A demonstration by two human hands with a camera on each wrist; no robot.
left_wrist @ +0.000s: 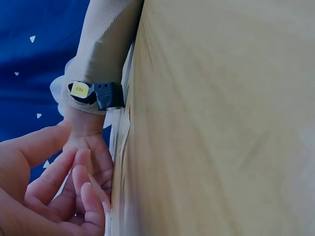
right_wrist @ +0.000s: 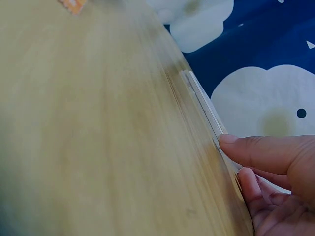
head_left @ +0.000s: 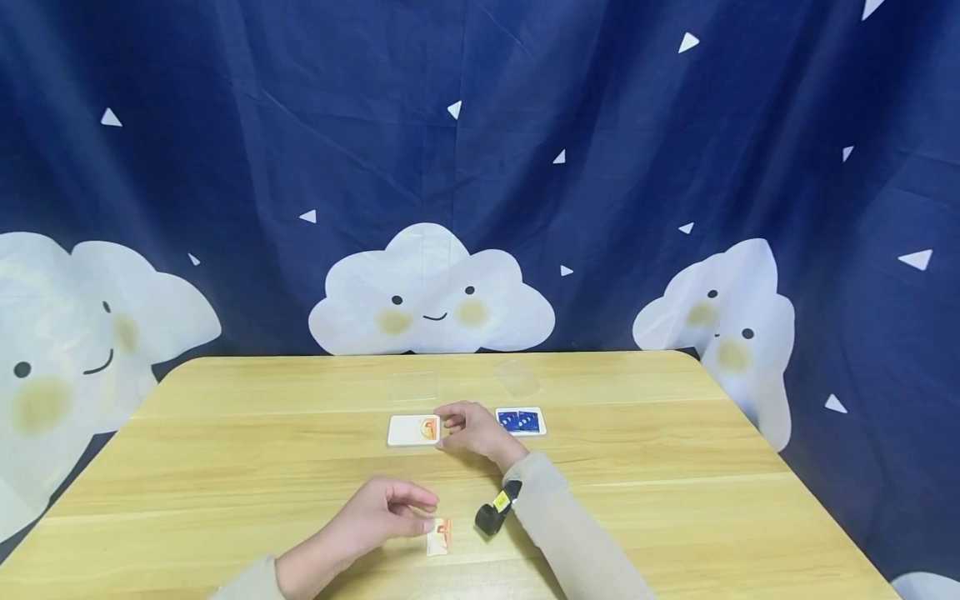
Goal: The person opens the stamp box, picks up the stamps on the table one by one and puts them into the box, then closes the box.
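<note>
In the head view a white rectangular board (head_left: pixel 405 430) lies flat on the table, with a small orange-and-yellow picture tile (head_left: pixel 429 428) at its right end. My right hand (head_left: pixel 476 430) holds that end between thumb and fingers. In the right wrist view the thumb (right_wrist: pixel 256 150) touches the edge of the board (right_wrist: pixel 204 108). Nearer to me lies another small orange-printed tile (head_left: pixel 439 537). My left hand (head_left: pixel 386 512) hovers at its upper left, thumb tip overlapping its corner, fingers loosely bent. Whether the thumb touches the tile is unclear.
Right of the right hand lies a white board with dark blue printed tiles (head_left: pixel 521 421). Two clear, thin rectangular pieces, the left one (head_left: pixel 413 386) and the right one (head_left: pixel 517 378), lie toward the table's (head_left: pixel 637 392) back edge. A patterned blue curtain (head_left: pixel 585 208) hangs behind.
</note>
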